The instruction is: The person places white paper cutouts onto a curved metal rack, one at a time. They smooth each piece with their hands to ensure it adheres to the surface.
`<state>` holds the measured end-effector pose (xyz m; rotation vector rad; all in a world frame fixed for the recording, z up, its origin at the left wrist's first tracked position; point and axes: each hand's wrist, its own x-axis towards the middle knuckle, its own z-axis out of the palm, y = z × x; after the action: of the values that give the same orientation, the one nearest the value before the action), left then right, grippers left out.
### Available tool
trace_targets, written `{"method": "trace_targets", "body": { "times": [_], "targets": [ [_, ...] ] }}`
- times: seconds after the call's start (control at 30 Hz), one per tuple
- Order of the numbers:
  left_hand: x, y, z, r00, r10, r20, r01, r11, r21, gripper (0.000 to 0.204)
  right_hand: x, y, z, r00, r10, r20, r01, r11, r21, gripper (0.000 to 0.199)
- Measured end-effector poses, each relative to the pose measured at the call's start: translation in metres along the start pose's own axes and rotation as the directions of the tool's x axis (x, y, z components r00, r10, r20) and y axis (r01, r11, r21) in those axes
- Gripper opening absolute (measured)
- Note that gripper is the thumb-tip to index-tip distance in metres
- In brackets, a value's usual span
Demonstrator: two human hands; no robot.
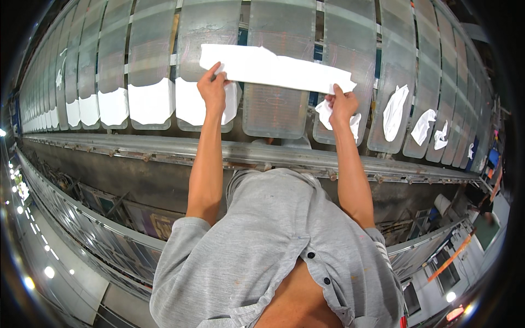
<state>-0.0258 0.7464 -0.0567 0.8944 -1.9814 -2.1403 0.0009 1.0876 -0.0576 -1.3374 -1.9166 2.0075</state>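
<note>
Grey, round-ended boards (276,117) stand side by side in a long row across the workshop, curving away toward ten o'clock and two o'clock as I look on, taking the person's chest as the middle of the dial and their facing direction as twelve. A metal rail (295,156) runs along the near ends of the row, between it and the person's grey shirt (262,229). At twelve o'clock, a long white cloth strip (273,66) stretches out over several boards, nearly flat, with a ragged edge at its one o'clock end; whether it touches the boards beneath, I cannot tell. The left hand (212,90), near eleven o'clock, pinches the strip's near edge close to that end, thumb against fingers. The right hand (343,104), a little short of one o'clock, pinches the opposite end by its near corner, fingers pressed together on the cloth. Smooth white pieces (151,104) cover the near ends of the boards toward ten o'clock, one of them partly behind the left wrist. A crumpled white cloth (324,113) lies below the right hand, and more loose, wrinkled cloths (396,113) rest on the boards toward two o'clock. Just past three o'clock an orange bar (451,257) slants, and lamps (49,271) glow between eight and nine.
</note>
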Motion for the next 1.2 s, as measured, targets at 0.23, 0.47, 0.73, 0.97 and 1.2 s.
{"method": "trace_targets", "body": {
  "times": [0.23,0.47,0.73,0.97,1.2],
  "targets": [
    [-0.046,-0.015,-0.023,0.998,0.019,-0.065,-0.006,0.983,0.182,0.057,-0.021,0.018,-0.026,0.998,-0.045,-0.046,0.039,0.991,-0.126,0.027],
    [-0.070,-0.032,-0.036,0.994,0.059,-0.092,-0.032,0.963,0.269,0.064,-0.037,0.028,-0.039,0.997,-0.026,-0.078,0.016,0.992,-0.128,0.028],
    [-0.085,-0.036,-0.041,0.994,0.088,-0.061,-0.060,0.930,0.363,0.066,-0.042,0.035,-0.047,0.995,-0.047,-0.087,0.038,0.994,-0.098,0.030],
    [-0.095,-0.034,-0.042,0.995,0.074,-0.062,-0.045,0.921,0.387,0.067,-0.047,0.044,-0.053,0.994,-0.060,-0.095,0.047,0.990,-0.136,0.029],
    [-0.103,-0.027,-0.037,0.994,0.078,-0.077,-0.035,0.894,0.446,0.070,-0.057,0.043,-0.057,0.996,-0.042,-0.080,0.033,0.993,-0.110,0.029]
  ]
}}
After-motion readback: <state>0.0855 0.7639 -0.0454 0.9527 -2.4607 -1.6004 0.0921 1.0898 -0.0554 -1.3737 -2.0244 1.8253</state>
